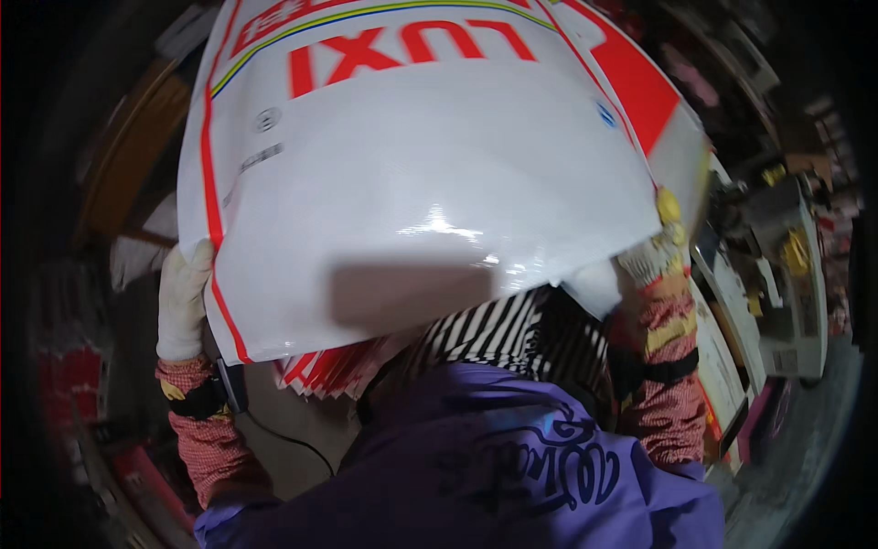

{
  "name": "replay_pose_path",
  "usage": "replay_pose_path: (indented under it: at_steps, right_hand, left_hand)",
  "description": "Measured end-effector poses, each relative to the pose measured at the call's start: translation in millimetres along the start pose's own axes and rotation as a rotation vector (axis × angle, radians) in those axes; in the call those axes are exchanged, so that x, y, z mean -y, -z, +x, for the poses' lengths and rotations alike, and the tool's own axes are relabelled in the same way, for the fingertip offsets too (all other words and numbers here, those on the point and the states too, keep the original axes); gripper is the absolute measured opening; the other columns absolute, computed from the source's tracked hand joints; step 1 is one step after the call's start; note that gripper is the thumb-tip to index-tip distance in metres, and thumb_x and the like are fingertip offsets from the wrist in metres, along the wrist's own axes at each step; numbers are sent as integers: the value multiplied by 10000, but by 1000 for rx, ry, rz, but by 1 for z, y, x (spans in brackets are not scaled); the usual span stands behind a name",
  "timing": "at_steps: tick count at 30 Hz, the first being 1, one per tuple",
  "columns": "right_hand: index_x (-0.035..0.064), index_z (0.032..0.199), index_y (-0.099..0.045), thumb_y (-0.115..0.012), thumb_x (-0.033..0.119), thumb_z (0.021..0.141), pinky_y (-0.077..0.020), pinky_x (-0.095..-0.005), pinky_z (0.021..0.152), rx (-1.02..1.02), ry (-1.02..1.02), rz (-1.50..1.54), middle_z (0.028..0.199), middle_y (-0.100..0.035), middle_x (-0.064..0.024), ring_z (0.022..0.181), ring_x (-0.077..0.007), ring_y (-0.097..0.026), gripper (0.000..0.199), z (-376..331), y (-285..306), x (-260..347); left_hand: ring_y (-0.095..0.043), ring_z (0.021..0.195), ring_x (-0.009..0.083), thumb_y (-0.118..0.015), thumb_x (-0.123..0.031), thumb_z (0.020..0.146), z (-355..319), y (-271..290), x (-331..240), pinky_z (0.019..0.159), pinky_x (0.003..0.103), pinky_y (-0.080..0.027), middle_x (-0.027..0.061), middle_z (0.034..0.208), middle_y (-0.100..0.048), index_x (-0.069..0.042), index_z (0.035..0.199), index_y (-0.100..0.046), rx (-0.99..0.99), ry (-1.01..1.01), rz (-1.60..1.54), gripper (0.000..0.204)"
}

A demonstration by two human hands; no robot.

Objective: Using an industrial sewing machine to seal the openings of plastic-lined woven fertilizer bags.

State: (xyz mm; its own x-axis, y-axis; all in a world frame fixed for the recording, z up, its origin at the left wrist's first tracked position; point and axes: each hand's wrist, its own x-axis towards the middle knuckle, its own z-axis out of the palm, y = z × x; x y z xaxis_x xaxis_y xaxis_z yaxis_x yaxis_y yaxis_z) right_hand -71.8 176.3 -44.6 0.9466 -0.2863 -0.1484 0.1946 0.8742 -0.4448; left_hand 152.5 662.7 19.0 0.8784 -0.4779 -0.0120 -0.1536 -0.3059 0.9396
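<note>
A large white plastic sack [412, 192] with red stripes and red lettering is raised in front of me, spread wide between my hands. My left hand [186, 297], in a white glove, grips its left edge near the lower corner. At the lower right corner my right hand [660, 245], in a white and yellow glove, has its fingers closed on the sack's edge. Another red and white sack [640, 82] shows behind it at the upper right. Below the sack's lower edge, part of a stack of red and white folded sacks [334, 369] is visible.
On the right stands a pale, box-like unit [794, 284] with yellow bits on it. A brown board [137, 156] leans at the left. Red and white bundles [73, 366] lie at the far left, and a dark cable [297, 437] runs near my left forearm.
</note>
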Motion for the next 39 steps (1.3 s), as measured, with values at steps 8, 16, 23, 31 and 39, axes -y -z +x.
replay_pose_path:
  at_steps: [8, 16, 23, 31, 39]
  right_hand:
    - [-34, 908, -572, -589, 210, 789, -519, -328, 708, -136, -109, -1693, 796, -625, -141, 826, -288, -625, 272, 114, -134, -168]
    - [73, 1028, -592, -568, 294, 798, -502, -350, 670, 188, -113, -2307, 827, -642, -109, 732, -268, -628, 320, 226, 78, -278]
    - [65, 951, -583, -546, 294, 817, -483, -345, 690, -138, 225, -2180, 790, -618, -112, 726, -275, -593, 268, 193, 94, -285]
    - [57, 881, -575, -528, 293, 835, -466, -339, 709, -338, 461, -1995, 761, -595, -112, 722, -277, -561, 246, 167, 61, -288]
    - [47, 945, -584, -561, 281, 831, -484, -330, 701, 439, 223, -2071, 827, -599, -79, 742, -242, -587, 261, 139, -9, -268]
  left_hand:
    - [-543, 914, 148, -447, -342, 920, -146, 45, 158, 807, 286, -442, 81, 1029, -570, 36, 1129, -485, -476, 389, -117, 433]
    - [-604, 693, 260, -429, -467, 878, -160, -9, 301, 609, 401, -449, 147, 795, -630, 9, 904, -588, -390, 1059, 0, 503]
    - [-595, 860, 366, -435, -287, 855, -193, -43, 344, 732, 426, -459, 202, 963, -608, -54, 1122, -519, 633, 1026, 888, 364]
    - [-578, 675, 376, -424, -154, 774, -176, -27, 346, 639, 453, -467, 193, 734, -616, -41, 718, -602, 90, 399, 1146, 218]
    - [-598, 733, 386, -452, -257, 795, -125, -18, 341, 635, 444, -462, 214, 767, -616, -42, 771, -626, -306, 699, 847, 278]
